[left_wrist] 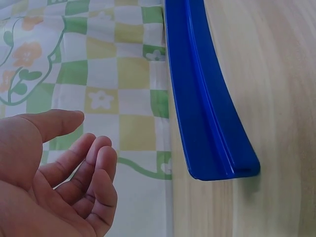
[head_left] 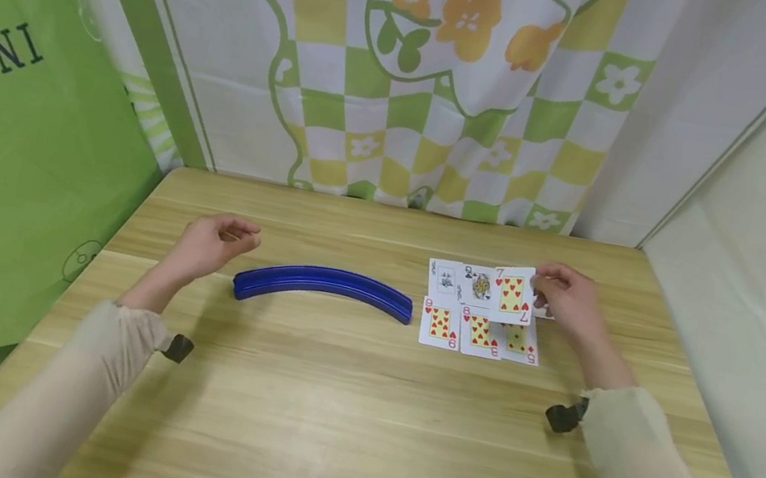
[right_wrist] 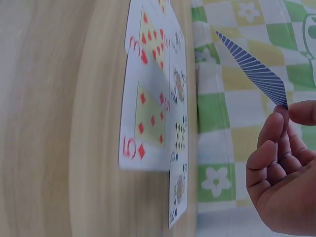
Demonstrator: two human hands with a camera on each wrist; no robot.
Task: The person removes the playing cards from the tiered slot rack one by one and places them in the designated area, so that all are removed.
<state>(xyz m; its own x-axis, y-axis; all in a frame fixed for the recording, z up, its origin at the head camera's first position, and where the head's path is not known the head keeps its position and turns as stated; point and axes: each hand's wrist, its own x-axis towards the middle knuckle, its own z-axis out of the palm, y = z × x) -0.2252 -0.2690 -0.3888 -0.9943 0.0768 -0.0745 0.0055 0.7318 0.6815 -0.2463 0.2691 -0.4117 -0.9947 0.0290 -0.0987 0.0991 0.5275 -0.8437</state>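
Note:
My right hand (head_left: 570, 304) pinches a seven of hearts playing card (head_left: 512, 294) by its edge, above other cards. In the right wrist view the striped back of that card (right_wrist: 256, 71) shows between thumb and fingertips. Face up below lie two rows of cards, among them a nine of hearts (head_left: 440, 323), an eight of hearts (head_left: 479, 331) and a five of diamonds (right_wrist: 148, 118). Some are partly covered. My left hand (head_left: 209, 245), holding nothing, hovers near the left end of a curved blue card holder (head_left: 324, 280). Its fingers are loosely curled in the left wrist view.
The wooden table (head_left: 323, 415) carries the holder left of the cards. A checkered curtain (head_left: 434, 112) hangs behind its back edge. A green cloth (head_left: 24, 154) stands along the left, a pale one (head_left: 764, 277) along the right.

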